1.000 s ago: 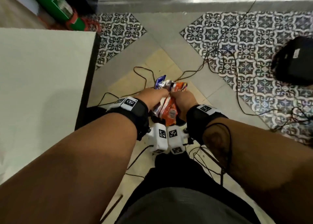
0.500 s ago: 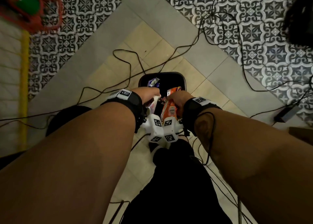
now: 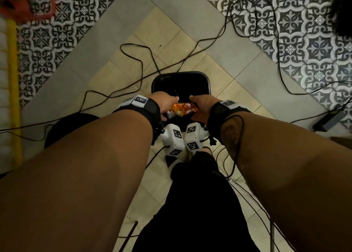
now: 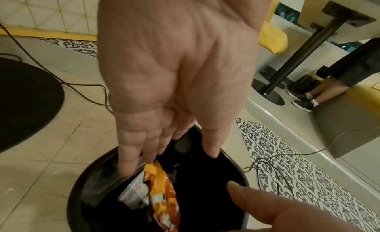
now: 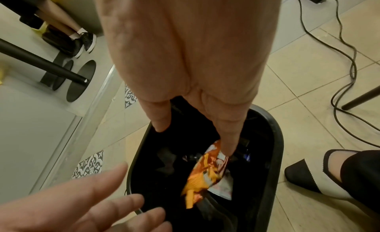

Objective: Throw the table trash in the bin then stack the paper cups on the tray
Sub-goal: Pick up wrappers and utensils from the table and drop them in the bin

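A black bin (image 3: 181,73) stands on the floor right in front of me. Both hands hover over its mouth. My left hand (image 3: 168,104) points its straight fingers down into the bin (image 4: 82,178). An orange snack wrapper (image 4: 162,191) and a silvery white wrapper (image 4: 133,193) hang loose just under the left hand (image 4: 164,147). My right hand (image 5: 195,134) also has straight fingers, one tip touching the orange wrapper (image 5: 205,168) inside the bin (image 5: 277,138). Neither hand grips anything. No cups or tray are in view.
Black cables (image 3: 133,47) snake over the tiled floor around the bin. A round black table base (image 3: 66,126) lies to the left and a power adapter (image 3: 327,119) to the right. My shoe (image 5: 308,178) stands beside the bin. Another person's feet (image 4: 304,102) are by a table leg.
My view swung from the table down to the bin. Both hands, which gripped the wrappers, have opened, and the wrappers are dropping into the bin.
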Action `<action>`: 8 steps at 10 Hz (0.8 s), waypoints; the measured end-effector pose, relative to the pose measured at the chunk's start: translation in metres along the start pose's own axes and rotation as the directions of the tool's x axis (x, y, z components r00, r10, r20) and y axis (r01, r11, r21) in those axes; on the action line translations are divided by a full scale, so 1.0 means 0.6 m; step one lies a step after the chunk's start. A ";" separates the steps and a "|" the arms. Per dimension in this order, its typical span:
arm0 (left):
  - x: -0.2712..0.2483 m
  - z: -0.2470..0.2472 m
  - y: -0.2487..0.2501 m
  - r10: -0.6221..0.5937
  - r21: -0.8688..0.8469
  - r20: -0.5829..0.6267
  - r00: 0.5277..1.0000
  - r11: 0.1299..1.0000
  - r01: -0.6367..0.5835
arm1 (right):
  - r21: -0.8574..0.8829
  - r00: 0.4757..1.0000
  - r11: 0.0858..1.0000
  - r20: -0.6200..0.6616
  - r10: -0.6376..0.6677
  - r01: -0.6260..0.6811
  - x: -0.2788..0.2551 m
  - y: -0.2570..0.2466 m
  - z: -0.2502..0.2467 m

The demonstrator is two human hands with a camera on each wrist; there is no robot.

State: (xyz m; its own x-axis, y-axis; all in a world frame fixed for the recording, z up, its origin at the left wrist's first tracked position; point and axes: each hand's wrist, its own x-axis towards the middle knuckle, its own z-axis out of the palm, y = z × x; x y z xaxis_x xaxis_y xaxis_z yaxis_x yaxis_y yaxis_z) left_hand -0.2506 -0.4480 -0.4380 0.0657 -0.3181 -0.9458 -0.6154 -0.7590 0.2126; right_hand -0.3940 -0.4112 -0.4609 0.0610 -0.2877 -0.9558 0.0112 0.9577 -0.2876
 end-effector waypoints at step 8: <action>-0.365 -0.059 -0.291 0.065 0.659 0.253 0.965 0.719 -0.222 | -0.933 0.952 -0.198 0.305 0.003 0.300 -0.208 0.035 0.181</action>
State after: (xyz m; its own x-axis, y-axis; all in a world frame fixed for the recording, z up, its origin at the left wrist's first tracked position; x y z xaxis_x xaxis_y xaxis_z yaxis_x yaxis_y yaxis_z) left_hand -0.1297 -0.2658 -0.2596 -0.1757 -0.2127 -0.9612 -0.9745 -0.1006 0.2004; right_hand -0.2931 -0.3545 -0.3409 0.3630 -0.2690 -0.8921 -0.9153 -0.2824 -0.2873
